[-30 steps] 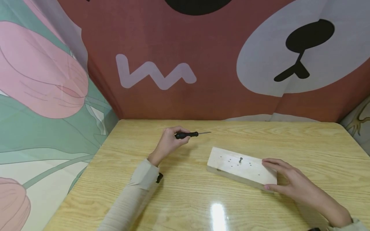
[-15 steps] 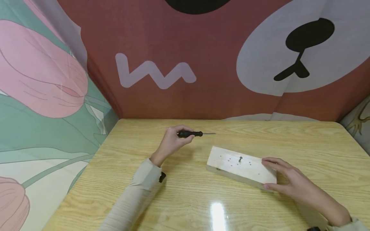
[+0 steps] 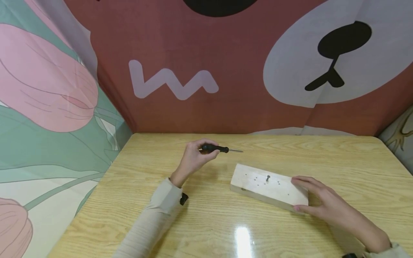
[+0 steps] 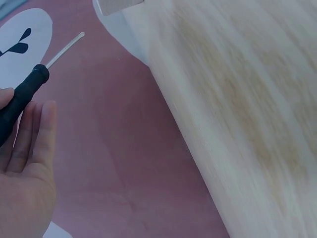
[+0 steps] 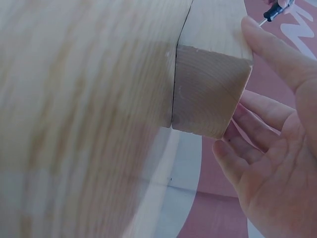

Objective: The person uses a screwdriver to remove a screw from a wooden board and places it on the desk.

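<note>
My left hand [image 3: 192,158] pinches the black handle of a screwdriver [image 3: 215,148] over the far part of the table, its thin metal shaft pointing right. Close up in the left wrist view, thumb and fingers hold the screwdriver [image 4: 26,94] by its handle. To the right lies a pale wooden block [image 3: 274,190], flat on the table, with several small holes in its top. One screw [image 3: 267,178] stands up from the block near the middle. At the block's right end, my right hand [image 3: 330,201] grips it, thumb on the near side and fingers on the far side.
The wood-grain table [image 3: 200,222] has a bright glare patch near its front. A red cloth [image 3: 180,114] with a printed animal face hangs behind the back edge. On the left hangs a flower-print cloth [image 3: 48,79].
My left hand has moved slightly to the right with the screwdriver, whose tip now dips a little lower. The right hand and the block have stayed in place.
</note>
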A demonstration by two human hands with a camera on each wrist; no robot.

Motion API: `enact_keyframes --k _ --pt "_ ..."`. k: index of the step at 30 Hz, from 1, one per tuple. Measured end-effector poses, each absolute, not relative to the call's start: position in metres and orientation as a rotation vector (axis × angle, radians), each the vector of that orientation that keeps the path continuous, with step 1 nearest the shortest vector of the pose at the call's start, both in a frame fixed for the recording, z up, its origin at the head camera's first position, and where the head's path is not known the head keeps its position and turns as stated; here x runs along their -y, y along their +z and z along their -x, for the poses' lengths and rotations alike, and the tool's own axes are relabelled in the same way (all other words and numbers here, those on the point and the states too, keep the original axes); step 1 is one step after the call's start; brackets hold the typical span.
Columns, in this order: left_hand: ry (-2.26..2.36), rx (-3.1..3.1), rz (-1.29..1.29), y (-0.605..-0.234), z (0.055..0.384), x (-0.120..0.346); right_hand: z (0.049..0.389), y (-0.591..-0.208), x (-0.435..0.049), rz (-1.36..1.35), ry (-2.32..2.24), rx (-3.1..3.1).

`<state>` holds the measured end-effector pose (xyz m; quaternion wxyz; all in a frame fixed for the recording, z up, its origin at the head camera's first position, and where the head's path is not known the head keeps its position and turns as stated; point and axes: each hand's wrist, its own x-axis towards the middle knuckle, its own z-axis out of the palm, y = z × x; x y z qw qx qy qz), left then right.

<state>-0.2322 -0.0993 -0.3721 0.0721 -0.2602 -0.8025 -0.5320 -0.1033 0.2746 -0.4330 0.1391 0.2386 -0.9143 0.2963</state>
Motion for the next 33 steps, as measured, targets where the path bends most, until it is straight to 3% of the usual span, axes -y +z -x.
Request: enact_keyframes --k 33 --pt "-1.78 2.288 0.825 -0.357 0.219 0.077 0.101 -0.43 -0.276 -0.666 0.841 2.669"
